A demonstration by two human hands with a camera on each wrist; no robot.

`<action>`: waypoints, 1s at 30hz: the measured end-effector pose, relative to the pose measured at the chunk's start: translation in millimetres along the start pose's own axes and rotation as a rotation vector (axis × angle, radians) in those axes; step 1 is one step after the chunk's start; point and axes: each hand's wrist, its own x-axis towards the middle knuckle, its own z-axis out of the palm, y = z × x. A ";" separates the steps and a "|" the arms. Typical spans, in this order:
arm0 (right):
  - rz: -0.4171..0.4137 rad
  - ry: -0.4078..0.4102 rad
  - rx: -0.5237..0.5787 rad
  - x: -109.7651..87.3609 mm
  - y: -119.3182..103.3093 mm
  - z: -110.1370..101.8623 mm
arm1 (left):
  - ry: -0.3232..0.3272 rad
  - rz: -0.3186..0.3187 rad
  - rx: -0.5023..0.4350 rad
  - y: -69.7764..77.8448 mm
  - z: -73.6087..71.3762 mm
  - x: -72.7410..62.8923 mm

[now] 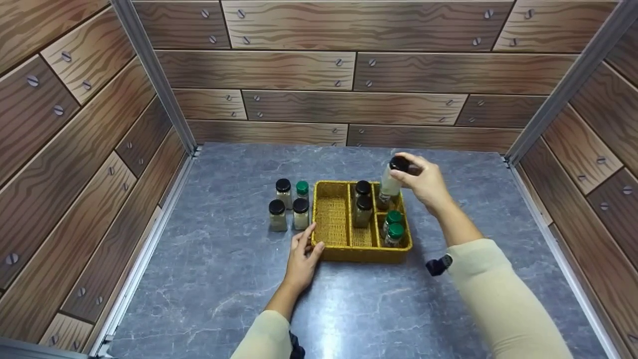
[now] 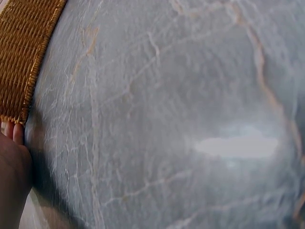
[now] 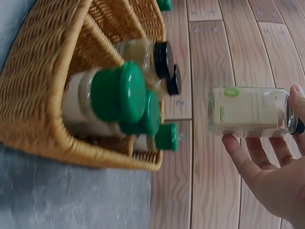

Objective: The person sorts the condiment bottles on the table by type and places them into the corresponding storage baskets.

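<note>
My right hand (image 1: 428,185) holds a clear glass spice jar (image 1: 390,185) by its black cap, raised over the back right compartment of the wicker basket (image 1: 366,255). In the right wrist view, the fingers and thumb grip the pale-filled jar (image 3: 250,109) near its cap end. At the basket's front left corner, my left hand (image 1: 300,260) grips the woven wall, thumb on the front side and fingers along the left. Two green-capped jars (image 1: 395,232) stand in the front right compartment. Two black-capped jars (image 1: 363,215) share the middle one. The wide left compartment (image 1: 331,219) shows its bare woven bottom.
Left of the basket stand three black-capped jars (image 1: 277,219) and a green-capped jar (image 1: 302,188), close to its wall. Another green-capped jar (image 3: 167,137) shows inside the basket in the right wrist view. Wood-patterned panels (image 1: 299,70) enclose the grey marbled tabletop (image 1: 229,269).
</note>
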 end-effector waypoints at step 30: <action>-0.032 -0.158 -0.196 34.2 -9.6 98.4 | 0.001 -0.006 0.012 0.4 0.7 -0.4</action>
